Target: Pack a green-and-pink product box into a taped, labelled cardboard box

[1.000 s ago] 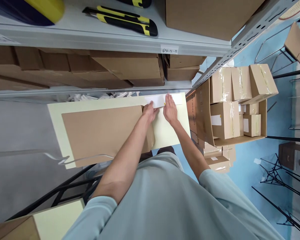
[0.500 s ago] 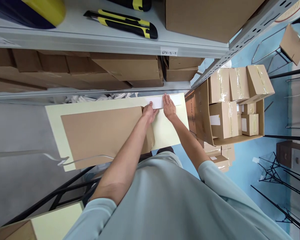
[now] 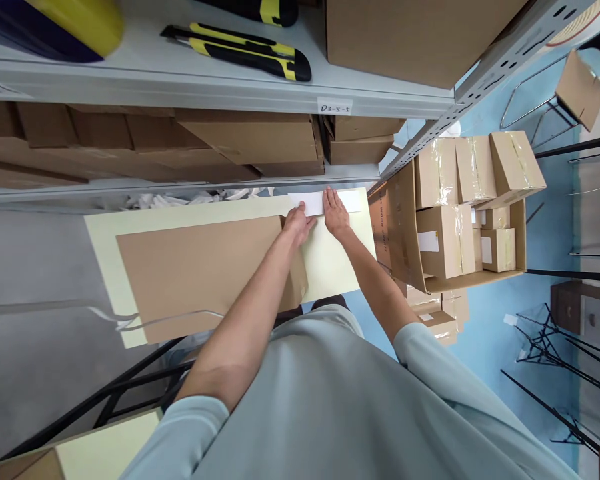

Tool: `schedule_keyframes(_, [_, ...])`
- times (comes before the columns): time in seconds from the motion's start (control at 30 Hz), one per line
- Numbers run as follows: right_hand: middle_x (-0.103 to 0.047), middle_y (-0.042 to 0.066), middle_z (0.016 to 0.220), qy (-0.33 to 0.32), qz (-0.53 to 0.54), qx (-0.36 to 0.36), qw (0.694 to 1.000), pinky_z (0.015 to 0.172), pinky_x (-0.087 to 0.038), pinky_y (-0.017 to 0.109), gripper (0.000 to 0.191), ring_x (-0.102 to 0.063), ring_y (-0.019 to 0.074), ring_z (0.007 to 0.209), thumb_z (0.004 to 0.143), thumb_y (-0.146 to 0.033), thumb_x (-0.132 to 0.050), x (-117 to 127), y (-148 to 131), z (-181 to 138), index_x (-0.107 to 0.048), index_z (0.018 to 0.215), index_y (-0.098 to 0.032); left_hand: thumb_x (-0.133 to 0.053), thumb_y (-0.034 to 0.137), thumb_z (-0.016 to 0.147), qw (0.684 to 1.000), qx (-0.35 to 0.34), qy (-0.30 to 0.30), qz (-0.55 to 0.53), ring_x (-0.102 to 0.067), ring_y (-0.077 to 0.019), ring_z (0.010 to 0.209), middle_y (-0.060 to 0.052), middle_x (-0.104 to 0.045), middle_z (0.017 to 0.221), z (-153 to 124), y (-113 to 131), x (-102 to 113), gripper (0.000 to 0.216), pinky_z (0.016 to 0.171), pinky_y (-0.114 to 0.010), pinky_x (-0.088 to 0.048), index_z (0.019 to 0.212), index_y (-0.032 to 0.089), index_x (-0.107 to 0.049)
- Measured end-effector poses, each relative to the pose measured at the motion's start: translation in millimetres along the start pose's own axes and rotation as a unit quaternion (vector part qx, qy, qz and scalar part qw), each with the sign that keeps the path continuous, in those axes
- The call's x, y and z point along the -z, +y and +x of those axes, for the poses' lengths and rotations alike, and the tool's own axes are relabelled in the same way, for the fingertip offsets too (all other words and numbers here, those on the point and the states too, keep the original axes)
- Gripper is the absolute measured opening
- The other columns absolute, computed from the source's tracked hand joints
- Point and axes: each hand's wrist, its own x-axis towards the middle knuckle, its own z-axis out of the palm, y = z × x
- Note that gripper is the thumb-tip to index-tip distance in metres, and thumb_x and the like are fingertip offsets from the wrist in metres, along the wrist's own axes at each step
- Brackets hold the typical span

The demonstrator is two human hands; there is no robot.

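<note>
A pale yellow board (image 3: 330, 263) lies flat below a grey metal shelf (image 3: 180, 83). A brown cardboard sheet (image 3: 200, 273) covers most of the board, leaving its right end bare. A white label (image 3: 353, 201) lies along the board's far edge near the far right corner. The right hand (image 3: 335, 213) lies flat on the label, fingers stretched out. The left hand (image 3: 297, 222) rests just beside it, at the cardboard sheet's far right corner, with bent fingertips touching the label's left end. A yellow-and-black utility knife (image 3: 245, 52) lies on the shelf above. Beyond the board's right edge, an open carton (image 3: 405, 227) holds small taped boxes (image 3: 443, 240).
</note>
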Motion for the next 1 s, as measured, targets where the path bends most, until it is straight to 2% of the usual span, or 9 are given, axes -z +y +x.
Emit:
schedule_keyframes(0.2, [-0.009,0.010,0.191,-0.005,0.009,-0.009,1.000,0.145,-0.016,0.043,0.086,-0.008,0.0222,0.178,0.096,0.004,-0.031,-1,0,1,-0.018,0.180,-0.006,-0.056,0.032,0.114,1.000,0.006,0.003,0.003,-0.072,-0.0222,0.138,-0.009,-0.073,0.152,-5,-4,-1,0.029,0.127,-0.044,-0.050,0.141,0.029,-0.066])
schedule_keyframes(0.4, [-0.005,0.012,0.191,-0.021,0.013,-0.007,1.000,0.146,-0.011,0.042,0.086,-0.005,0.0215,0.179,0.096,0.003,-0.034,2,1,3,-0.016,0.180,-0.004,-0.057,0.034,0.115,1.000,-0.012,0.012,0.004,-0.068,-0.0212,0.145,-0.010,-0.060,0.168,-19,-7,-5,0.035,0.125,-0.040,-0.052,0.150,0.031,-0.061])
schedule_keyframes(0.57, [-0.008,0.014,0.190,-0.015,0.037,-0.015,0.999,0.145,-0.011,0.041,0.084,-0.006,0.0212,0.178,0.096,0.006,-0.032,8,-2,0,-0.020,0.179,-0.001,-0.063,0.032,0.113,0.998,-0.058,-0.023,-0.004,-0.074,-0.0199,0.136,-0.011,-0.073,0.152,-58,-8,11,0.028,0.120,-0.037,-0.057,0.138,0.024,-0.069])
schedule_keyframes(0.67, [-0.016,0.015,0.189,-0.002,0.097,-0.019,0.995,0.145,-0.014,0.042,0.085,-0.009,0.0208,0.178,0.092,0.006,-0.035,20,-3,-6,-0.026,0.177,0.000,-0.076,0.038,0.105,0.988,-0.127,-0.089,-0.008,-0.078,-0.0243,0.126,-0.014,-0.079,0.139,-95,-7,40,0.025,0.116,-0.044,-0.062,0.120,0.018,-0.076])
schedule_keyframes(0.73, [-0.020,0.018,0.188,0.012,0.125,-0.008,0.992,0.145,-0.017,0.044,0.085,-0.014,0.0214,0.178,0.090,0.006,-0.037,31,-3,-14,-0.030,0.175,0.002,-0.087,0.046,0.095,0.978,-0.172,-0.114,0.008,-0.080,-0.0266,0.118,-0.014,-0.083,0.126,-122,-7,68,0.038,0.110,-0.048,-0.066,0.113,0.015,-0.078])
schedule_keyframes(0.83, [-0.025,0.023,0.185,0.049,0.135,0.024,0.989,0.144,-0.021,0.047,0.085,-0.020,0.0228,0.176,0.091,0.001,-0.042,48,-8,-35,-0.030,0.175,0.002,-0.101,0.060,0.070,0.972,-0.212,-0.081,0.055,-0.081,-0.0266,0.100,-0.011,-0.084,0.106,-157,-6,117,0.060,0.095,-0.044,-0.072,0.102,0.014,-0.080])
schedule_keyframes(0.9, [-0.029,0.024,0.184,0.086,0.149,0.050,0.984,0.143,-0.025,0.051,0.078,-0.024,0.0252,0.176,0.099,-0.008,-0.044,55,-18,-59,-0.031,0.176,0.000,-0.104,0.066,0.059,0.969,-0.228,-0.054,0.081,-0.079,-0.0231,0.089,-0.007,-0.082,0.097,-174,-7,150,0.066,0.087,-0.039,-0.073,0.095,0.016,-0.081])
schedule_keyframes(0.97, [-0.044,0.022,0.178,0.142,0.278,0.059,0.948,0.139,-0.034,0.052,0.066,-0.040,0.0281,0.170,0.106,-0.027,-0.053,59,-34,-95,-0.050,0.170,-0.009,-0.104,0.068,0.054,0.965,-0.232,-0.033,0.115,-0.075,-0.0199,0.076,-0.004,-0.079,0.086,-187,-11,179,0.065,0.075,-0.034,-0.071,0.087,0.017,-0.080])
schedule_keyframes(1.0, [-0.055,0.021,0.171,0.146,0.339,0.075,0.927,0.136,-0.039,0.053,0.062,-0.050,0.0296,0.164,0.107,-0.037,-0.058,58,-42,-117,-0.059,0.163,-0.013,-0.104,0.068,0.052,0.964,-0.232,-0.028,0.131,-0.072,-0.0184,0.069,-0.003,-0.078,0.081,-192,-13,191,0.066,0.067,-0.032,-0.068,0.086,0.018,-0.080])
